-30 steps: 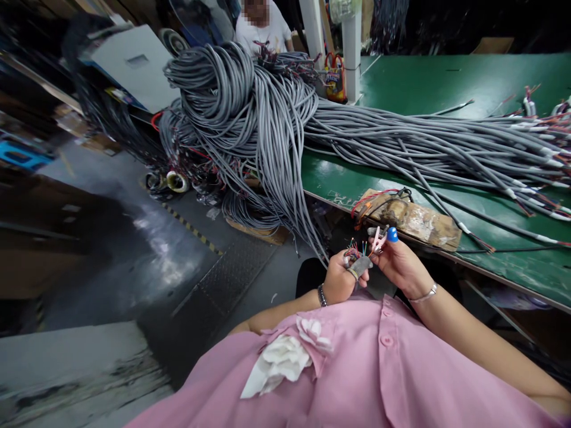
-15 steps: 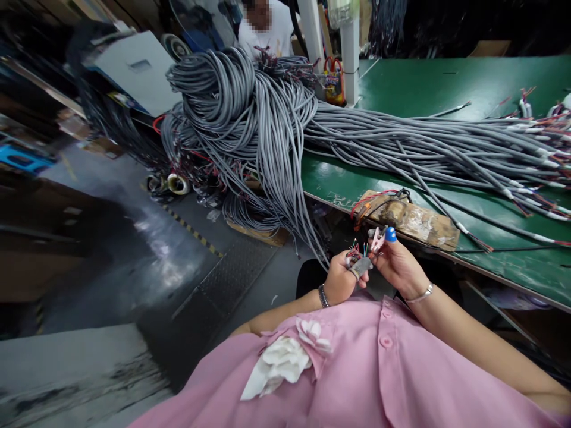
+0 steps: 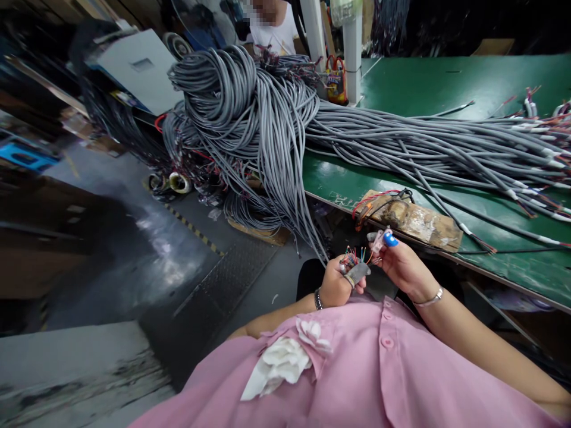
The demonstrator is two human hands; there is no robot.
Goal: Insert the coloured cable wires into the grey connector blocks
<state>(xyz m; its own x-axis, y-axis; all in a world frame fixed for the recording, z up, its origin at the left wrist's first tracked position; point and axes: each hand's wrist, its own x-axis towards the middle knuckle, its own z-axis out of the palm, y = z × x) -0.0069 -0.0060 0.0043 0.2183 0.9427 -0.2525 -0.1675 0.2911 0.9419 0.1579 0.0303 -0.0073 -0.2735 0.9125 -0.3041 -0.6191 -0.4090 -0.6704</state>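
My left hand (image 3: 338, 285) is closed around a bunch of thin coloured wires (image 3: 357, 255), whose ends fan out above the fingers. A grey cover (image 3: 358, 272) wraps its thumb. Just to the right, my right hand (image 3: 405, 270) pinches a small pale pink piece (image 3: 378, 241), too small to tell whether it is a connector or a clip. Blue covering (image 3: 391, 239) is on the right thumb. Some wires reach from the left hand towards the pink piece; whether they touch it I cannot make out.
Coiled grey cables (image 3: 223, 89) hang over the near edge of the green table (image 3: 446, 77). A stained wooden block (image 3: 428, 226) with red and black leads lies at that edge. Beyond the coils sits another person (image 3: 279, 35). Tape rolls (image 3: 179, 183) lie on the floor.
My right hand has shifted slightly right and tilted, with the pink piece still pinched. The wires in my left hand are spread more visibly. The person behind has moved slightly right.
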